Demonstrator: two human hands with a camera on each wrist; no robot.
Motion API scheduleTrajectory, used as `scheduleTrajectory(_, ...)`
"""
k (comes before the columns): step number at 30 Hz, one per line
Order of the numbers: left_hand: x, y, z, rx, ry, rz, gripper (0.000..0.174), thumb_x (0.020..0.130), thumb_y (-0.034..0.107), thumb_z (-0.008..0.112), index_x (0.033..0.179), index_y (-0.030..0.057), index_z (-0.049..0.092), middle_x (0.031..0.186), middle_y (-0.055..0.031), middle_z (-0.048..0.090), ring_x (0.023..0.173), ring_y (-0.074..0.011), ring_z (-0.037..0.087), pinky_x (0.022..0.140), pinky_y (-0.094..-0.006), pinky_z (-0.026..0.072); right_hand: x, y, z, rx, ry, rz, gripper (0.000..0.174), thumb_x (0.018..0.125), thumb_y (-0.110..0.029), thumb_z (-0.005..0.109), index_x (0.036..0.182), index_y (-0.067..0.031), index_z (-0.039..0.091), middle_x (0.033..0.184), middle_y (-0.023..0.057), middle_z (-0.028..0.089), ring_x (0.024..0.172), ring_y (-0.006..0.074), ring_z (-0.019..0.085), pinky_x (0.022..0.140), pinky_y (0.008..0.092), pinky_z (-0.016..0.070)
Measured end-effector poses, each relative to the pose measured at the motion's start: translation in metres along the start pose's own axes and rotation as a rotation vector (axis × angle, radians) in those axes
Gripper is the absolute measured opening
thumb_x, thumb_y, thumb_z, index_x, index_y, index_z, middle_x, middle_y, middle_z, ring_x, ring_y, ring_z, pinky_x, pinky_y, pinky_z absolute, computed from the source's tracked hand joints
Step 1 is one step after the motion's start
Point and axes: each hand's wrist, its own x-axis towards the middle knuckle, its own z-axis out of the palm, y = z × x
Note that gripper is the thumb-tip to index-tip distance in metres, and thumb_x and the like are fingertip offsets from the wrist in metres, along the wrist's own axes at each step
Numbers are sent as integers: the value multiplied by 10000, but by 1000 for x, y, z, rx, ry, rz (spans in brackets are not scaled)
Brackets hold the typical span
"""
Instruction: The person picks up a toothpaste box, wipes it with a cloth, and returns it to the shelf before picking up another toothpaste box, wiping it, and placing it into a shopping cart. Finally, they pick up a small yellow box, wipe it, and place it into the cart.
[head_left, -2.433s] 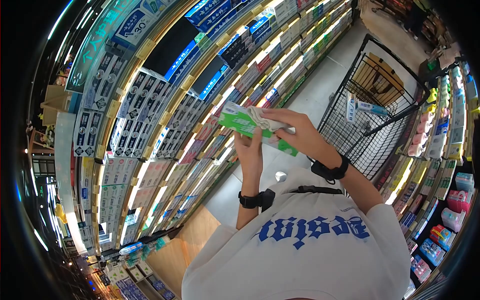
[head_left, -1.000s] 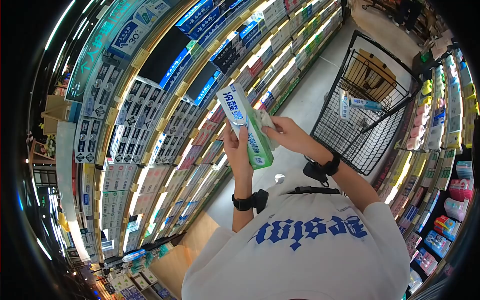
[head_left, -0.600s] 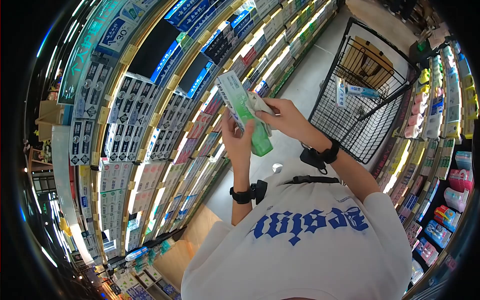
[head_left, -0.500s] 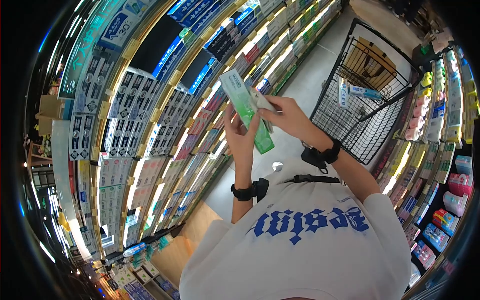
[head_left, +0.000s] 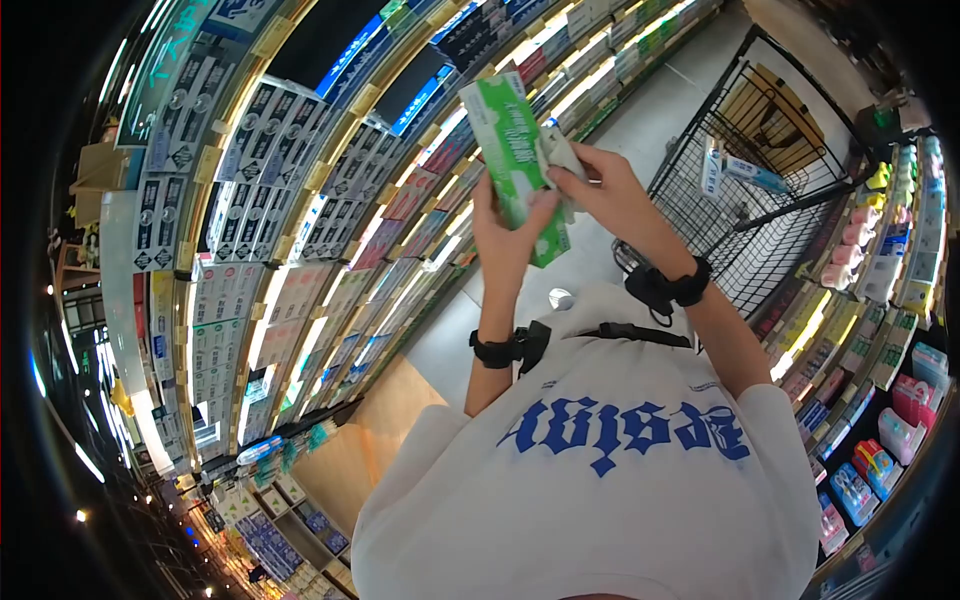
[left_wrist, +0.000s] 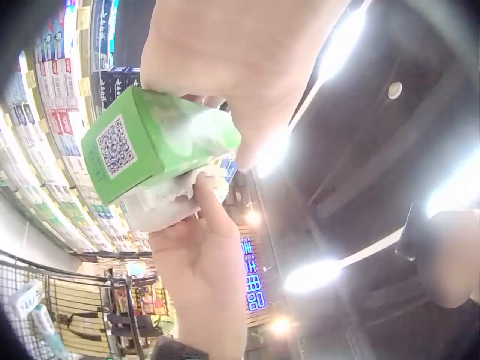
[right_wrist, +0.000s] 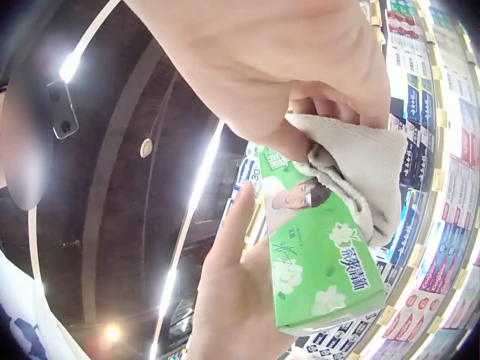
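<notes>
My left hand [head_left: 510, 238] grips a green and white toothpaste box [head_left: 503, 125], thumb lying over its green face. The box is tilted, its upper end leaning left in the head view. My right hand [head_left: 622, 198] pinches a folded off-white cloth [head_left: 561, 158] against the long edge of the box. Seen from the right wrist, the cloth [right_wrist: 367, 169] covers part of the carton [right_wrist: 322, 262], which bears a printed portrait and white flowers. In the left wrist view a QR code [left_wrist: 116, 146] shows on the carton's end. Some fingers are hidden behind the box.
A long lit shelf [head_left: 285, 150] of boxed toothpaste runs along the left. A black wire shopping cart [head_left: 740, 240] stands ahead to the right, holding toothpaste packs [head_left: 752, 174] and a brown bag [head_left: 775, 120]. Packaged goods [head_left: 875, 465] line the right-hand shelf.
The toothpaste box has been turned over several faces, from its blue-lettered white face to a green one. The cloth has moved from over the upper end to the long edge.
</notes>
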Motion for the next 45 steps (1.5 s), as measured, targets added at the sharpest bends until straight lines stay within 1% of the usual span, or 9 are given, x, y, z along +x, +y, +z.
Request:
scheduleTrajectory(5,2,9,-9,-381,18,-131,736,898,70,739,1495,-46,323,1235,-184,620,1132,-205,615,947,-342,507,6,3,-3,111,-50,29,284,952,-120,644,1178,52,642,935,28,686,820,52,607,703,238,504)
scheduleTrajectory(12,10,-22,-16,-114,-3,-68,663,1001,223,625,1520,-23,293,1246,-133,609,1110,-173,602,973,-332,472,8,13,-6,166,-31,72,284,938,-97,650,1166,72,640,964,36,685,849,59,609,740,240,513)
scheduleTrajectory(19,6,-3,-5,-175,5,-113,747,952,153,686,1534,-37,258,1322,-175,559,1163,-210,600,1000,-346,480,4,-12,4,-13,22,-30,407,910,-31,660,1293,92,590,1126,126,694,1007,122,641,895,265,523)
scheduleTrajectory(23,7,0,-6,-312,-52,-125,793,912,77,714,1528,-75,239,1334,-189,556,1235,-236,563,1029,-355,470,15,-9,0,95,-28,35,339,940,-47,624,1254,80,609,1053,78,694,933,96,625,827,252,519)
scheduleTrajectory(25,5,0,-5,-225,-143,-34,671,927,102,700,1487,-34,356,1347,-146,568,1206,-197,568,1021,-342,460,22,6,-5,83,-41,23,314,947,-60,623,1231,75,618,1029,70,694,914,87,619,810,250,515)
scheduleTrajectory(31,8,3,-9,-349,-21,-116,774,895,114,741,1513,-37,300,1289,-161,591,1178,-194,583,998,-326,473,14,-3,3,17,5,0,294,958,-96,634,1201,69,626,997,73,698,889,81,623,770,258,522)
scheduleTrajectory(37,7,-8,-18,4,8,-18,812,876,107,757,1524,-29,288,1221,-145,629,1119,-183,608,966,-330,488,13,-16,6,81,-7,48,325,950,-97,645,1232,62,621,1030,78,700,905,89,637,796,261,536)
scheduleTrajectory(41,10,14,-22,-271,-38,-66,703,903,72,716,1502,-39,366,1300,-175,607,1164,-185,598,958,-324,491,14,9,0,67,-27,17,305,953,-87,632,1221,59,626,1036,76,699,918,89,640,816,263,535)
scheduleTrajectory(45,10,8,-25,-168,-107,-99,655,926,61,679,1502,-16,376,1384,-185,559,1228,-201,572,1013,-351,464,15,11,-4,184,-71,82,262,961,-78,614,1182,61,633,1025,50,698,911,83,639,805,252,526)
